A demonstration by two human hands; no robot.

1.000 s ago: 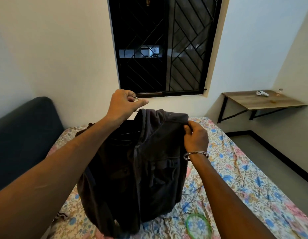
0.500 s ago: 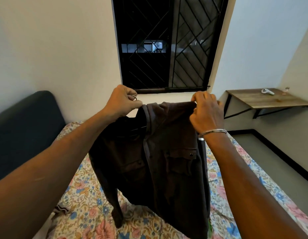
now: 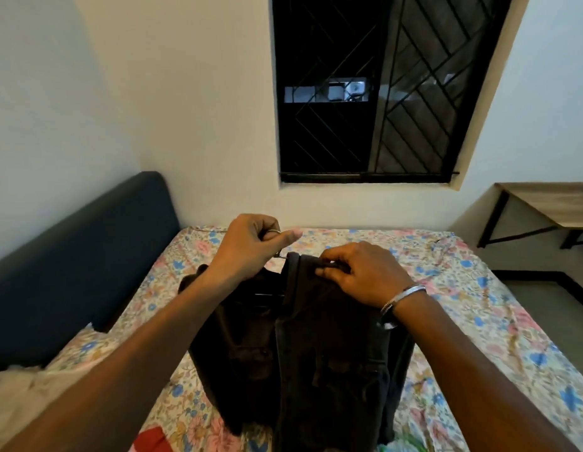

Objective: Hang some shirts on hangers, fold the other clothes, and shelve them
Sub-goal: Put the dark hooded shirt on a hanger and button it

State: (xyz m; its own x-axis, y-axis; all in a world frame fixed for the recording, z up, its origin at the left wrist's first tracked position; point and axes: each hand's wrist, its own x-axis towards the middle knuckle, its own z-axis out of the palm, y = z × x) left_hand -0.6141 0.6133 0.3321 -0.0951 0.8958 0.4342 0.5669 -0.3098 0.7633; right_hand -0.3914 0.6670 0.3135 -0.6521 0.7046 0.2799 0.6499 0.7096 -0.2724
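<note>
A dark brown button shirt (image 3: 319, 353) hangs in front of me over the bed, draped on a hanger whose dark bar (image 3: 267, 296) shows inside the open left half. My left hand (image 3: 247, 246) grips the hanger's metal hook above the collar. My right hand (image 3: 361, 272) pinches the shirt's collar and shoulder edge at the top right. Most of the hanger is hidden under the cloth.
The bed (image 3: 479, 305) has a floral sheet and a dark padded headboard (image 3: 71, 265) on the left. A red cloth (image 3: 153, 438) and a pale cloth (image 3: 19, 386) lie near the lower left. A wall-mounted wooden shelf (image 3: 551, 203) is at the right, a barred window (image 3: 375, 89) ahead.
The camera has tilted down and both hands sit lower in view. My right hand has shifted left along the shirt's top, from the right shoulder toward the collar.
</note>
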